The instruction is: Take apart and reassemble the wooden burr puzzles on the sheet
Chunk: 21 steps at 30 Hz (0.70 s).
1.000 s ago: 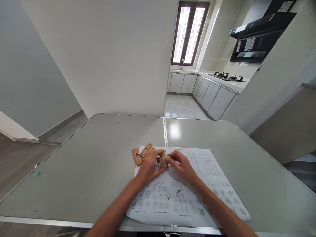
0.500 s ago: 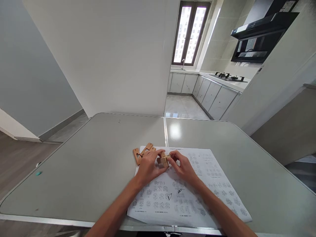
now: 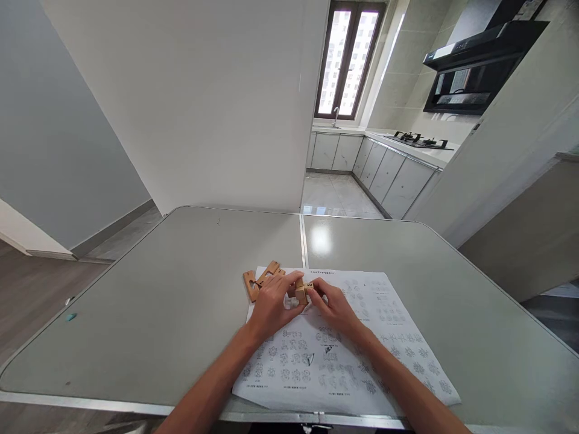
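Between my two hands, just above the printed sheet, is a small cluster of interlocking wooden puzzle pieces. My left hand grips its left side, with the thumb below and the fingers over the top. Thumb and fingertips of my right hand pinch a piece on the cluster's right side, which bears a dark mark. Beyond my left hand lie several loose wooden puzzle pieces with notches and dark markings, partly hidden by that hand. Rows of small line diagrams cover the sheet.
The grey folding table has a metal seam down its middle and a metal front edge. A small teal bit lies near its left edge. Past the table are a white wall and a kitchen with a counter.
Both hands keep hold of the wooden cluster, which has turned slightly. The left thumb has shifted a little, and the loose pieces stay in place.
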Available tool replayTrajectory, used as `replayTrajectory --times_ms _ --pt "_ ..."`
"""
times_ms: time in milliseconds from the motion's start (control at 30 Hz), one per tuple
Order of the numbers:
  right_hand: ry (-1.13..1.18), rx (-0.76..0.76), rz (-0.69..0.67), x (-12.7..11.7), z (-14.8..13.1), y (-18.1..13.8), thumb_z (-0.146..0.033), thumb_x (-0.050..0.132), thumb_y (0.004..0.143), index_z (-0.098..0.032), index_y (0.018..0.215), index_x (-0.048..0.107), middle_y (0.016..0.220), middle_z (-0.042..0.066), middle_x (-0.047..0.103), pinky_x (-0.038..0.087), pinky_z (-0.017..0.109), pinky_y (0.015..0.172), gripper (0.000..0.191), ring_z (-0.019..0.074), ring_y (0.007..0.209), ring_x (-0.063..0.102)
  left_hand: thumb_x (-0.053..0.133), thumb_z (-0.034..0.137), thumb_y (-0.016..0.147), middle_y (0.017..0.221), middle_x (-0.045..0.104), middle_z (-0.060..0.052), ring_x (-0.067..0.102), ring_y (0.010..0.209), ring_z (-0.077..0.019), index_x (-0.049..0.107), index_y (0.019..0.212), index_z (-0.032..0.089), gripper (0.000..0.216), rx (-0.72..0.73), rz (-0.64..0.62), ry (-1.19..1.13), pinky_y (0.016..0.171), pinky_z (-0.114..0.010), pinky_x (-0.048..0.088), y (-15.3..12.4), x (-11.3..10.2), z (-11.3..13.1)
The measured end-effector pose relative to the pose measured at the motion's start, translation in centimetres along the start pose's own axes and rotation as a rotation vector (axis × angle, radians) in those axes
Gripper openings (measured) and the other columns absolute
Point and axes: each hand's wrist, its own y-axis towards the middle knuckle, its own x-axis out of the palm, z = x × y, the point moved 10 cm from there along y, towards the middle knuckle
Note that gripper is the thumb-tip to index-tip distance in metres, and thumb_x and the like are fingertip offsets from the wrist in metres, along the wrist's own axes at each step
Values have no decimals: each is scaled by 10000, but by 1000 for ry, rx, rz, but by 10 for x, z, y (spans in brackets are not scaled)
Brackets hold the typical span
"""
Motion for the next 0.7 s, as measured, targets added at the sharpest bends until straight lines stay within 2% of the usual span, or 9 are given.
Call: replayTrajectory --times_ms 167,333,467,600,700 --pt "8 32 19 -3 7 1 -499 459 1033 -240 713 403 614 -54 389 299 279 547 415 139 571 358 776 277 831 1027 740 -24 694 962 -244 565 1367 289 576 22 -24 0 940 -421 520 0 3 4" --pt "33 22 27 -4 1 2 -493 465 1033 -239 703 382 629 -51 368 290 283 556 425 137 578 346 735 240 866 1051 753 -21 709 987 -243 550 1385 293 553 68 25 55 935 -414 515 -1 -3 11" --pt "9 -17 17 -3 -8 1 -455 445 1056 -235 752 460 663 -36 454 331 287 583 375 147 596 407 791 331 828 1041 760 -22 714 935 -243 588 1342 282 555 30 28 44 922 -422 523 1 -5 7" --pt "-58 -65 7 -2 -11 -1 -417 419 1072 -229 917 590 792 14 615 404 302 642 298 176 670 525 847 345 757 1109 769 -35 723 999 -262 637 1277 263 567 -42 24 -33 963 -444 531 3 -5 -3" --pt "-69 -103 0 -2 -14 -1 -402 417 1076 -233 1015 629 888 51 673 457 326 719 278 209 762 595 872 366 726 1133 770 -43 727 1015 -268 665 1249 259 573 -119 -18 -112 941 -433 555 4 -2 -12"
